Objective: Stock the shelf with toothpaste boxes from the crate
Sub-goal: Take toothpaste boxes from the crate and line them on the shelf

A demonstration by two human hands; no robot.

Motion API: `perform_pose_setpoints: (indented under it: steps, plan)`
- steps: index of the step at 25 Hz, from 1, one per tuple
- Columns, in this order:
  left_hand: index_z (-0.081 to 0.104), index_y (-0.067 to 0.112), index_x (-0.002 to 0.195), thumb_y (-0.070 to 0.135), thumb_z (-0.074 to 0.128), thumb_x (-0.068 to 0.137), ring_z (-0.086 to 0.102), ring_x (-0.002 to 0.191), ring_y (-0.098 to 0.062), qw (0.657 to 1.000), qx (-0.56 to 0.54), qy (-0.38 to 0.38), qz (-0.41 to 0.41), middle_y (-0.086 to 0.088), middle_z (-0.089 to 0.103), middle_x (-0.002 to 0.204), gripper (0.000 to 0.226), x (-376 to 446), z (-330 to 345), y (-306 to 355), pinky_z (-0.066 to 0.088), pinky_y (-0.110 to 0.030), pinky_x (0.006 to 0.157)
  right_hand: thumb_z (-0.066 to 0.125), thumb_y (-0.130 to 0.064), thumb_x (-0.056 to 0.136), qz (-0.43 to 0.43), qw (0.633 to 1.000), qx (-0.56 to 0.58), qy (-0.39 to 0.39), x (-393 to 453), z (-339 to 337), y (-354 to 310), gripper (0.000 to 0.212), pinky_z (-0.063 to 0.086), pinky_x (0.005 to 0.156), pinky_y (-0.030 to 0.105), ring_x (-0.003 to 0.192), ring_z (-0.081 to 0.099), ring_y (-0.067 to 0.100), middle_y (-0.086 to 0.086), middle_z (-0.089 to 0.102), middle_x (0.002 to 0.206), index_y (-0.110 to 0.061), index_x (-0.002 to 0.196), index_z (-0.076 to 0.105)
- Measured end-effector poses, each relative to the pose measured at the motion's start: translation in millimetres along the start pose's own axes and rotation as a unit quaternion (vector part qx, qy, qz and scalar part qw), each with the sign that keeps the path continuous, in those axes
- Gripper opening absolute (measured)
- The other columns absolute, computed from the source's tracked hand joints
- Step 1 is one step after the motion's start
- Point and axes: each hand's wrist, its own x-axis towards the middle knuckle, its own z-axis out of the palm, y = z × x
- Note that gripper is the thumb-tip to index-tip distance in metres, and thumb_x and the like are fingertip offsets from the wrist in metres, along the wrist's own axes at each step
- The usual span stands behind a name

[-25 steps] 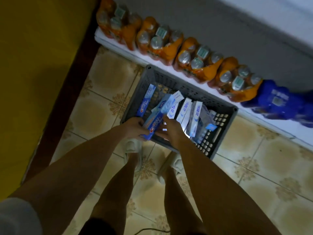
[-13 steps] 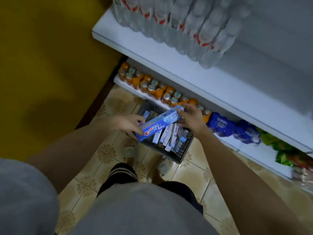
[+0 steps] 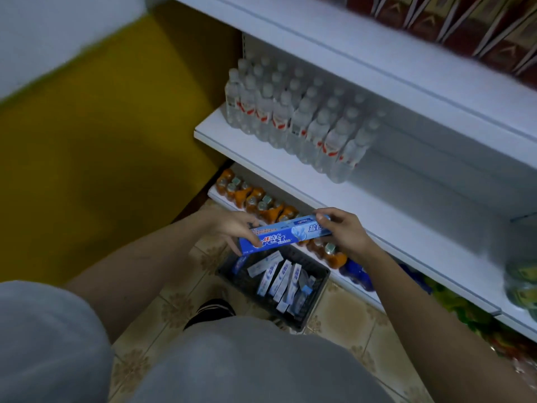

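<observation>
I hold one blue toothpaste box (image 3: 286,234) level between both hands, above the crate. My left hand (image 3: 232,228) grips its left end, and my right hand (image 3: 344,232) pinches its right end. The dark grey crate (image 3: 316,289) sits on the tiled floor below, with several white and blue toothpaste boxes (image 3: 280,279) leaning inside. In front of me runs the white shelf (image 3: 406,225), its middle board bare to the right of the water bottles.
Shrink-wrapped water bottles (image 3: 293,120) fill the left of the middle shelf. Orange drink packs (image 3: 261,205) and blue bottles (image 3: 357,274) line the bottom shelf behind the crate. Red boxes (image 3: 453,27) stand on the top shelf. A yellow wall (image 3: 101,141) is on the left.
I have lifted the blue box out of the crate with both hands and raised it to the height of the middle shelf. My view has tilted up to the shelves.
</observation>
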Motion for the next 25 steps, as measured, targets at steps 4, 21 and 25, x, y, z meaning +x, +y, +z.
perform_pose_setpoints:
  steps: [4, 21, 25]
  plan:
    - [0.054, 0.022, 0.119, 0.046, 0.067, 0.088, 0.068, 0.098, -0.015, 0.993, 0.072, 0.076, 0.057, 0.0, 0.063, 0.115, 0.041, -17, -23, 25, 0.059, -0.027, 0.066, 0.066, -0.018, 0.091, -0.033, 0.998, 0.054, 0.028, -4, 8, -32, 0.012, 0.06, 0.075, 0.045, 0.087, 0.069, 0.025, 0.018, 0.067, 0.105, -0.008, 0.097, 0.07]
    - [0.054, 0.025, 0.115, 0.038, 0.062, 0.093, 0.065, 0.099, -0.016, 0.951, 0.205, 0.133, 0.187, 0.002, 0.062, 0.114, 0.027, -122, -187, 20, 0.054, -0.027, 0.077, 0.069, -0.025, 0.09, -0.115, 0.988, -0.098, 0.029, -26, 121, -184, 0.03, 0.062, 0.065, 0.042, 0.065, 0.07, 0.032, 0.011, 0.065, 0.109, -0.018, 0.118, 0.06]
    - [0.057, 0.023, 0.113, 0.038, 0.066, 0.09, 0.065, 0.103, -0.018, 0.924, 0.269, 0.157, 0.223, 0.002, 0.065, 0.114, 0.029, -185, -248, 68, 0.055, -0.029, 0.078, 0.072, -0.027, 0.087, -0.2, 0.942, -0.256, 0.089, -41, 135, -269, 0.032, 0.054, 0.045, 0.028, 0.048, 0.064, 0.019, 0.006, 0.063, 0.109, -0.017, 0.116, 0.06]
